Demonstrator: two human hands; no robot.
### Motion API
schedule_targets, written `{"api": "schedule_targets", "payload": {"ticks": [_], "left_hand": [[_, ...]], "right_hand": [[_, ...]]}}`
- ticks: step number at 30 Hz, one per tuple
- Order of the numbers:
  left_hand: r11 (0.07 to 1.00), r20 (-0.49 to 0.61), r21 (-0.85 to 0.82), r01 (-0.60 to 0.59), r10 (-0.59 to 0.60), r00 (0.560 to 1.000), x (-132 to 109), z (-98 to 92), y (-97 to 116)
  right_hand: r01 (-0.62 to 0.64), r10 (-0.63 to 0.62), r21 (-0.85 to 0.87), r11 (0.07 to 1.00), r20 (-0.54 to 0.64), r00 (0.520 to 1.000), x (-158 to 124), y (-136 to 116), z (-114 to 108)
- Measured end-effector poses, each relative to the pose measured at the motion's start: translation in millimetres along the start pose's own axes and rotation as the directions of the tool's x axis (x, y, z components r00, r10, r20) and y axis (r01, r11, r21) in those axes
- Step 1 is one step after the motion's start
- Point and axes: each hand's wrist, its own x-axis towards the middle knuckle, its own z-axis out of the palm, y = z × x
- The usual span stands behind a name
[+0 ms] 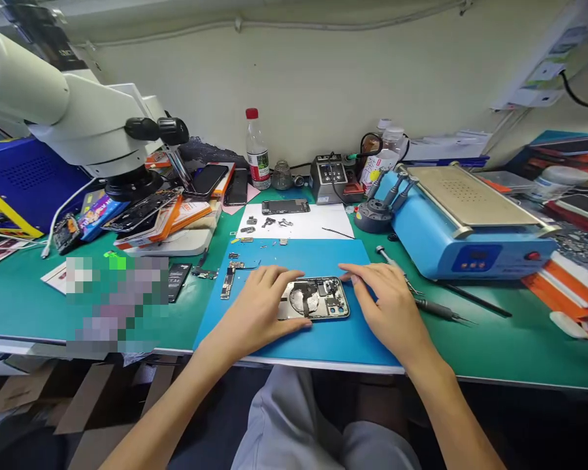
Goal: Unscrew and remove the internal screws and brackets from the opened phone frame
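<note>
An opened phone housing (318, 298) lies face up on the blue mat (323, 258), with its inner parts and a round coil showing. My left hand (259, 303) rests on the housing's left end, fingers curled over its edge. My right hand (387, 300) lies to the right of it, fingers stretched flat, fingertips touching the housing's upper right corner. Small circuit boards (228, 277) and loose metal parts (267, 223) lie beyond on the mat and on a white sheet (318, 225).
A microscope (78, 124) stands at the left over stacked phones and boxes. A blue heating machine (460, 225) sits at the right, with screwdrivers (438, 310) beside it. Bottles and a soldering station (329, 176) line the back wall. Orange boxes (575, 281) are at the far right.
</note>
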Motion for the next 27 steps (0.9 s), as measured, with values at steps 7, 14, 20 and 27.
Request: {"api": "schedule_targets", "payload": {"ticks": [7,14,20,27], "left_hand": [[0.997,-0.074,0.063,-0.047,0.052,0.996,-2.6,-2.1,-0.6],[1.0,-0.037,0.004,-0.007,0.007,0.999,2.3,0.6,-3.2],[0.973,-0.166,-0.178,0.144,-0.174,0.971,-22.0,-51.1,-5.5],[0.995,-0.051,0.069,0.075,-0.072,0.996,-41.2,-48.5,-12.7]], "right_hand": [[-0.026,0.025,0.004,1.0,0.004,1.0,-0.5,-1.9,-1.7],[-0.01,0.011,-0.01,1.0,0.11,0.994,-0.2,-2.0,-0.5],[0.032,-0.031,-0.002,0.999,0.149,0.988,-0.2,9.6,6.0],[0.093,-0.087,-0.04,0.995,0.133,0.987,-1.2,18.7,10.0]]}}
